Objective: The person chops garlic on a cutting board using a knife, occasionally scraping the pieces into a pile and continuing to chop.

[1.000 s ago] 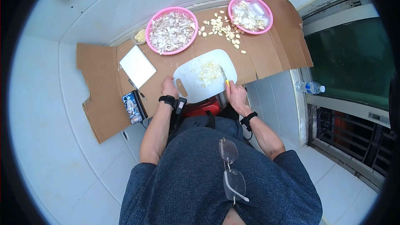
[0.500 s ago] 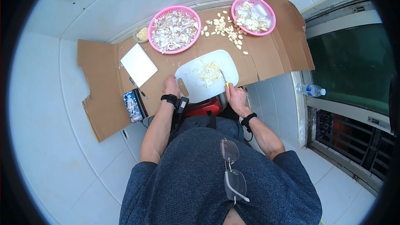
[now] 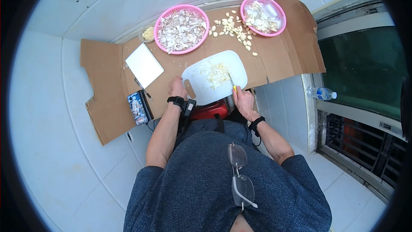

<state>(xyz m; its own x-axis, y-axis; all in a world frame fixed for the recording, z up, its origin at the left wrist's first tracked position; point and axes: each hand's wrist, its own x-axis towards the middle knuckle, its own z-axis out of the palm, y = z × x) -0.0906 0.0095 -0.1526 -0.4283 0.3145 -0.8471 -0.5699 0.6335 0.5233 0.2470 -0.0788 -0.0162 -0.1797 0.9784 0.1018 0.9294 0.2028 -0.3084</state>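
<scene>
Chopped garlic (image 3: 218, 74) is spread over the middle of a white cutting board (image 3: 201, 96). My right hand (image 3: 245, 104) is closed round the yellow handle of a small knife (image 3: 232, 81), whose blade points away from me and rests at the right side of the chopped pieces. At the board's left end, beside its brown grip patch, my left hand (image 3: 177, 88) has its fingers curled against the edge; the fingertips are partly hidden. Whole peeled garlic cloves (image 3: 231, 29) lie loose beyond the board.
A pink basket (image 3: 161, 47) of garlic skins, a small bowl (image 3: 147, 34) of minced garlic and another pink basket (image 3: 281, 28) with cloves and a plastic bag stand behind. Left lie a notebook (image 3: 145, 66), pen (image 3: 147, 93) and phone (image 3: 137, 108) on cardboard (image 3: 103, 86). A water bottle (image 3: 321, 93) is right.
The whole view has shifted very slightly to the right. Both hands and the knife keep nearly the same places against the board.
</scene>
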